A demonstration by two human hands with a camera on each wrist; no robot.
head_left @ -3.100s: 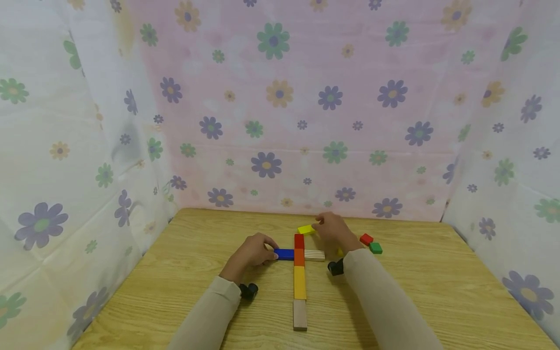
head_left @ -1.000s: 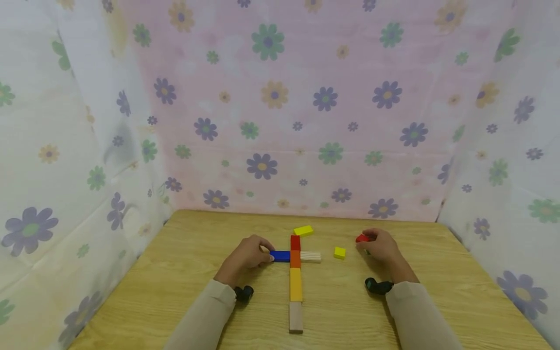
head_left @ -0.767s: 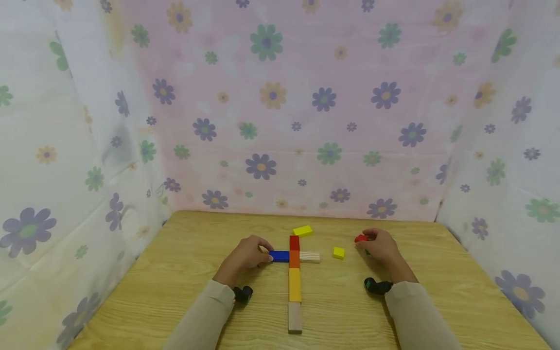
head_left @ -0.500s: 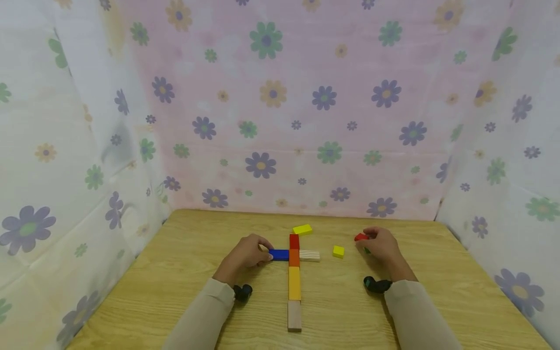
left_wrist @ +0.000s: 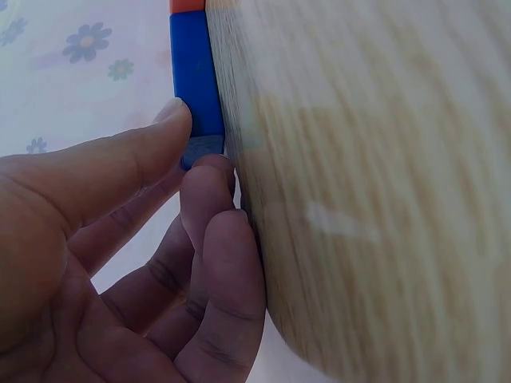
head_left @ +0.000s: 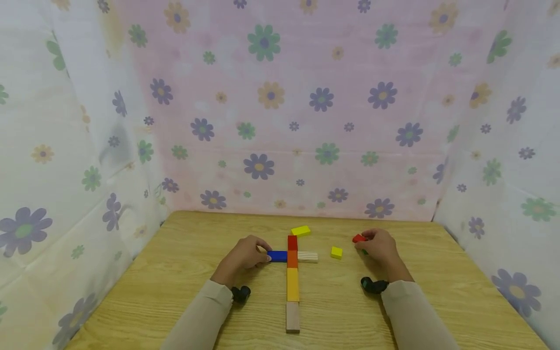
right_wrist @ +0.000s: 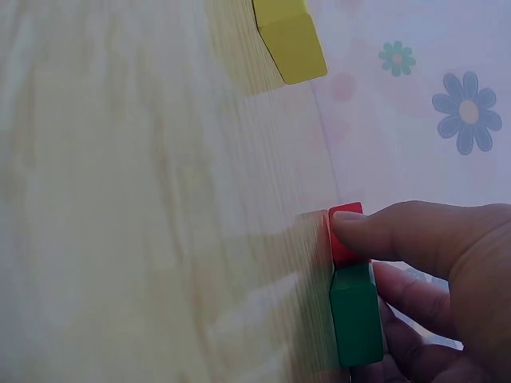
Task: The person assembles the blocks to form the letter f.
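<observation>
My left hand (head_left: pixel 242 256) pinches the left end of a blue block (head_left: pixel 277 256), thumb on one side of it. The blue block's other end meets an orange-red block (head_left: pixel 292 259) in a cross of blocks. In that upright line, a red block (head_left: pixel 292 242) lies above, with an amber block (head_left: pixel 292 284) and a plain wooden block (head_left: pixel 292 317) below. A pale wooden block (head_left: pixel 308 257) forms the right arm. At the right, my right hand (head_left: pixel 379 248) holds a small red block (right_wrist: pixel 346 243) between thumb and fingers. Touching it is a green block (right_wrist: pixel 357 319), mostly hidden in the head view.
A yellow block (head_left: pixel 300 231) lies slanted behind the top of the cross. Between the cross and my right hand sits a small yellow block (head_left: pixel 336 252). Flowered cloth (head_left: pixel 258 121) stands around the back and sides of the wooden table (head_left: pixel 183 301).
My right hand has moved right, from beside the slanted yellow block to the small red block, and now holds it. My left hand has stayed on the blue block.
</observation>
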